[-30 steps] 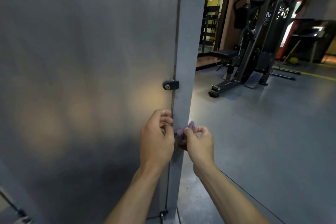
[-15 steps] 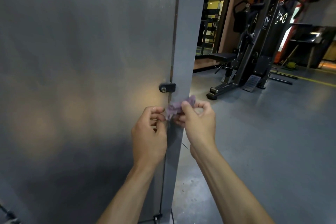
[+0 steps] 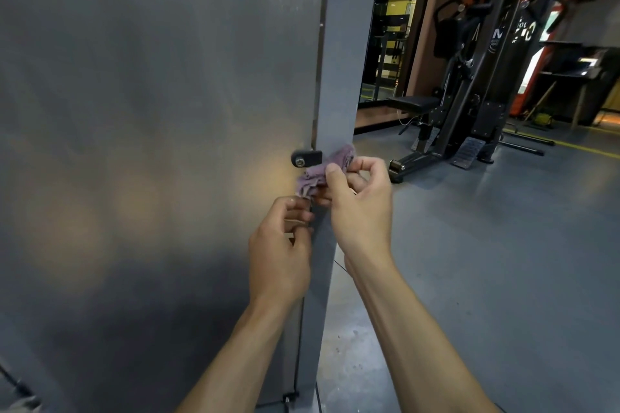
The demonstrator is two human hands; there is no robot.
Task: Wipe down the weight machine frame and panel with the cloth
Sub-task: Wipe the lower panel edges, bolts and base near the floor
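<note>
hands: 2 | cloth: 1 | panel: 1 | frame post: 1 | clip: 1

The scene is dim, lit mostly from the far right, where a bright yellow doorway and a white-lit strip glow beyond the dark machines. The frosted panel on the left carries soft, warm blotches of reflected light and a speckled sheen near its top, darkening toward the near bottom. The grey upright catches cooler light. The floor shows a faint sheen and vague shadows. Wide-angle distortion bends straight lines toward the edges. The far background is soft and slightly smeared; the hands look reasonably sharp.
</note>
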